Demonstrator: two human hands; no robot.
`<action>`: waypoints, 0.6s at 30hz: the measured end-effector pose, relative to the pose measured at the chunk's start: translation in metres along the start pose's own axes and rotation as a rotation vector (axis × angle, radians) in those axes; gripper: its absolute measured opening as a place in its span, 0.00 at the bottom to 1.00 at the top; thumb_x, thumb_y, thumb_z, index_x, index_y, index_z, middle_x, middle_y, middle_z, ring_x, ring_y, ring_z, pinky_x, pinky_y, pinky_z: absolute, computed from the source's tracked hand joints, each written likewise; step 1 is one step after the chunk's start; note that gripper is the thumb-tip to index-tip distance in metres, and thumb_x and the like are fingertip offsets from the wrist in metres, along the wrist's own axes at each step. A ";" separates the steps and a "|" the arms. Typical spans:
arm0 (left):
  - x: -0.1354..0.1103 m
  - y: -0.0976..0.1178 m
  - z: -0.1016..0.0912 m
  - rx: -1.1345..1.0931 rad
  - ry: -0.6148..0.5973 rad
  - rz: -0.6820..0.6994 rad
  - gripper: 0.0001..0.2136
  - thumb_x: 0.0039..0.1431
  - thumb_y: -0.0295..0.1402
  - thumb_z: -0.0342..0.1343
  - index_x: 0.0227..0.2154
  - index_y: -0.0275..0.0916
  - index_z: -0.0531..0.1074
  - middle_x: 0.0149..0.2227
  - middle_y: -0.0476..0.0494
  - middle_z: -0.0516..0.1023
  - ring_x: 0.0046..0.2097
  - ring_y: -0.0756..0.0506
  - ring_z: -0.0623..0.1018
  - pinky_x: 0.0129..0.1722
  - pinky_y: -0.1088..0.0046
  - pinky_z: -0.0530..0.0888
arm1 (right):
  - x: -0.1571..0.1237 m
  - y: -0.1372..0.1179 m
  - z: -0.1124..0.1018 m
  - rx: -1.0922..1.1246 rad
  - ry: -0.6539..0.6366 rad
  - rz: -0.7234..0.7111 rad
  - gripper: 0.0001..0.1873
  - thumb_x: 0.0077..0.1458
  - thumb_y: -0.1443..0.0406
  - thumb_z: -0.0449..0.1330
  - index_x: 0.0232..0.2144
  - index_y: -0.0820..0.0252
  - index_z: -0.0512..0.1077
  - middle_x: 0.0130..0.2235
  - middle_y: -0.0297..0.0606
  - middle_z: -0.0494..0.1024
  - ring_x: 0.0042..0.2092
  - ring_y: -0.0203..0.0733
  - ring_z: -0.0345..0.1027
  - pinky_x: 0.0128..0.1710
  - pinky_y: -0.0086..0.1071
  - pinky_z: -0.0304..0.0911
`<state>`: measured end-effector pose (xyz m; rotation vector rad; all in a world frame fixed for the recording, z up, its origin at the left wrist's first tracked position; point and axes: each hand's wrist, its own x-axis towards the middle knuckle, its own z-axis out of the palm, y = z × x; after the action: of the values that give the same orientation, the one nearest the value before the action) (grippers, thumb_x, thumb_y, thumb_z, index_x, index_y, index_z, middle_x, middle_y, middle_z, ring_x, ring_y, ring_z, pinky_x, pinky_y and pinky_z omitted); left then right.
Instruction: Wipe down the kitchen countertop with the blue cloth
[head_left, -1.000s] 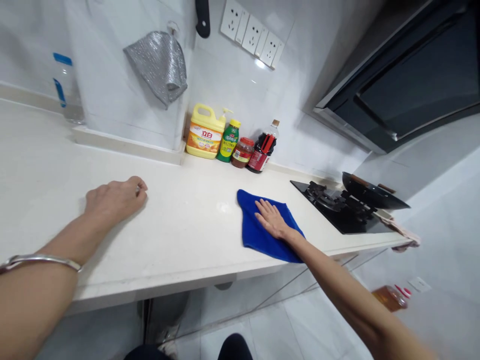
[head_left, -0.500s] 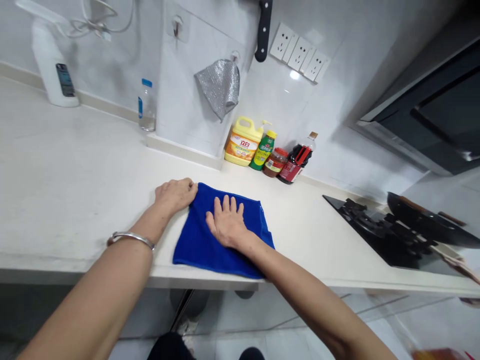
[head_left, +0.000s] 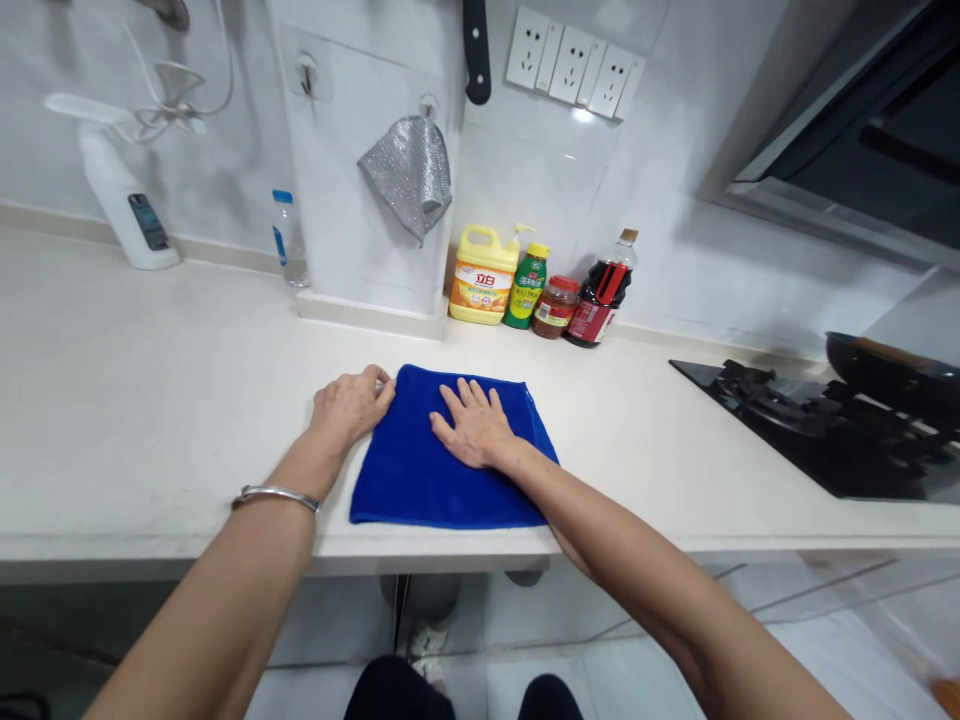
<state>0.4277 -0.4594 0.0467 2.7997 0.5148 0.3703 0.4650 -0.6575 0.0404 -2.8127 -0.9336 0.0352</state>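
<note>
A blue cloth (head_left: pixel 450 485) lies spread nearly flat on the pale countertop (head_left: pixel 225 400), close to its front edge. My right hand (head_left: pixel 476 425) rests palm down on the upper middle of the cloth, fingers stretched and apart. At the cloth's upper left edge, my left hand (head_left: pixel 352 405) is closed, its curled fingertips on the border of the fabric; the exact grip is partly hidden. A silver bangle (head_left: pixel 276 495) circles my left wrist.
Against the wall stand a yellow detergent jug (head_left: pixel 484 285), a green bottle (head_left: pixel 527 290), a red-lidded jar (head_left: pixel 555 308) and a dark sauce bottle (head_left: pixel 600 295). A gas stove (head_left: pixel 817 430) with a wok (head_left: pixel 892 375) is at right. A white bottle (head_left: pixel 131 210) and clear bottle (head_left: pixel 289 245) stand left.
My right hand has slid slightly up and right over the cloth, which looks smoother at its front and right edges. The left hand stays at the upper left edge. The view has shifted.
</note>
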 end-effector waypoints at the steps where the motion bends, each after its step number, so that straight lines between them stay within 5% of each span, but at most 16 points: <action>1: 0.000 0.000 0.000 0.009 0.001 -0.001 0.23 0.63 0.49 0.40 0.51 0.47 0.72 0.45 0.34 0.80 0.51 0.31 0.78 0.52 0.53 0.72 | 0.001 0.007 -0.002 0.000 0.000 0.004 0.38 0.68 0.46 0.39 0.72 0.58 0.47 0.74 0.49 0.44 0.74 0.58 0.33 0.70 0.57 0.31; 10: 0.004 0.000 -0.003 0.016 -0.022 -0.009 0.19 0.61 0.42 0.42 0.49 0.47 0.73 0.46 0.37 0.81 0.52 0.32 0.77 0.51 0.54 0.72 | -0.005 0.062 -0.011 0.021 0.057 0.029 0.36 0.68 0.46 0.42 0.70 0.57 0.53 0.73 0.45 0.50 0.73 0.49 0.39 0.71 0.50 0.34; 14: 0.005 -0.001 -0.002 -0.009 -0.034 -0.002 0.19 0.60 0.41 0.42 0.48 0.48 0.74 0.46 0.38 0.81 0.52 0.32 0.77 0.51 0.54 0.72 | -0.010 0.061 -0.013 -0.011 0.285 0.011 0.30 0.68 0.55 0.46 0.65 0.68 0.60 0.68 0.52 0.61 0.70 0.47 0.51 0.71 0.47 0.34; 18: 0.006 -0.002 0.000 -0.013 -0.014 0.004 0.19 0.59 0.40 0.43 0.48 0.48 0.74 0.45 0.39 0.81 0.51 0.32 0.77 0.50 0.54 0.72 | -0.012 0.043 -0.015 0.035 0.371 -0.082 0.26 0.69 0.60 0.42 0.63 0.64 0.63 0.64 0.47 0.69 0.66 0.41 0.59 0.71 0.41 0.36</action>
<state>0.4324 -0.4556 0.0471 2.7891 0.5014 0.3541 0.4818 -0.7010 0.0469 -2.6143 -0.9416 -0.4591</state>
